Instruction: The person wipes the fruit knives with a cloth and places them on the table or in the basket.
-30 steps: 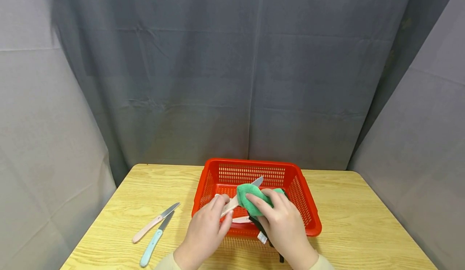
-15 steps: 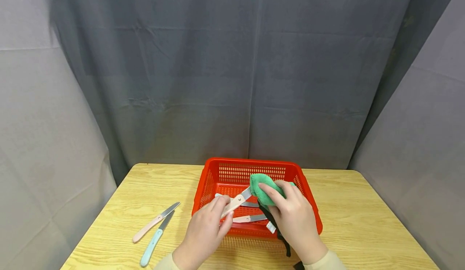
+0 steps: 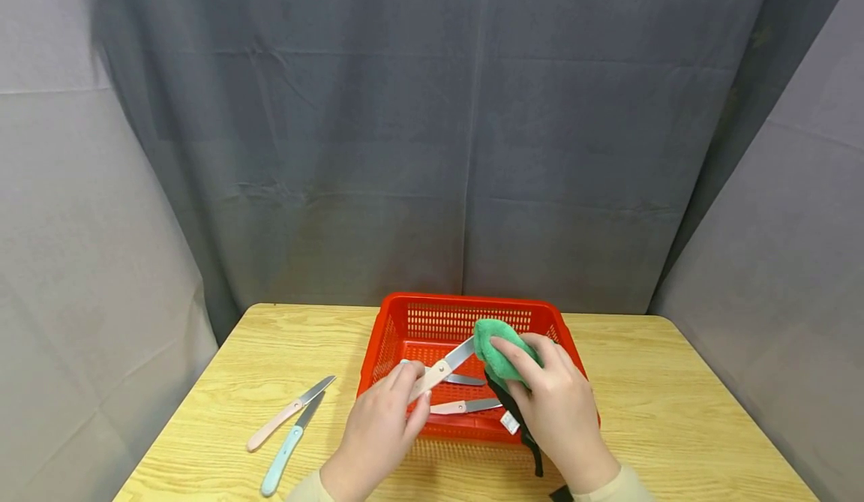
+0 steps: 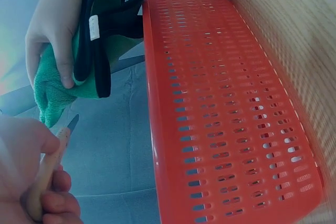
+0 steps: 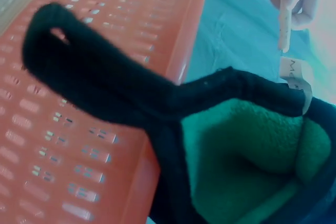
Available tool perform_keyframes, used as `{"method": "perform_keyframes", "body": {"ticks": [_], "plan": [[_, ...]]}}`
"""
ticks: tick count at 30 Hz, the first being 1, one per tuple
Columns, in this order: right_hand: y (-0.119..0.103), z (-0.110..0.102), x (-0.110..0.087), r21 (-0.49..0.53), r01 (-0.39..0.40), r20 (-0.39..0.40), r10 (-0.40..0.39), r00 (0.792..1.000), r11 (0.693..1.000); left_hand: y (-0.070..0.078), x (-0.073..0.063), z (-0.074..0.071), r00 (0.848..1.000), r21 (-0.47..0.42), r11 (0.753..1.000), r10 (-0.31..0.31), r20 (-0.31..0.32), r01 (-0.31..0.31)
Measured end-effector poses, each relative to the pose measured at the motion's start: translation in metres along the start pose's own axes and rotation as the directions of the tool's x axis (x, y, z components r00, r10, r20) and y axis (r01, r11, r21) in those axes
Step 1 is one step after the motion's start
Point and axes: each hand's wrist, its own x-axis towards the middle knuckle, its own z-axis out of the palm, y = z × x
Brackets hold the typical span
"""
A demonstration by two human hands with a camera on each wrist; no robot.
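My left hand grips the pale pink handle of a knife, its blade slanting up to the right above the basket. In my right hand is a green cloth with black edging, a black loop and a white tag. The cloth's folded end meets the blade near the tip, so the tip is hidden. The left wrist view shows fingers curled round the handle and the cloth pinched opposite. Black edging fills much of the right wrist view.
Under both hands stands a red slotted basket. Inside lie a pink-handled knife and a light blue-handled knife. Left of it on the wooden table rest another pink-handled knife and a blue-handled knife.
My right hand has drawn the cloth right and slightly up along the blade, baring more metal. The held knife's blade shows nearer the handle now. My left hand has barely moved.
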Motion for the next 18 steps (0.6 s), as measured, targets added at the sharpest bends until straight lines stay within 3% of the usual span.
{"method": "perform_keyframes", "body": {"ticks": [18], "plan": [[-0.024, 0.012, -0.007, 0.091, 0.133, 0.051, -0.138, 0.989, 0.987, 0.0, 0.001, 0.005, 0.998, 0.018, 0.999, 0.048, -0.034, -0.048]]}}
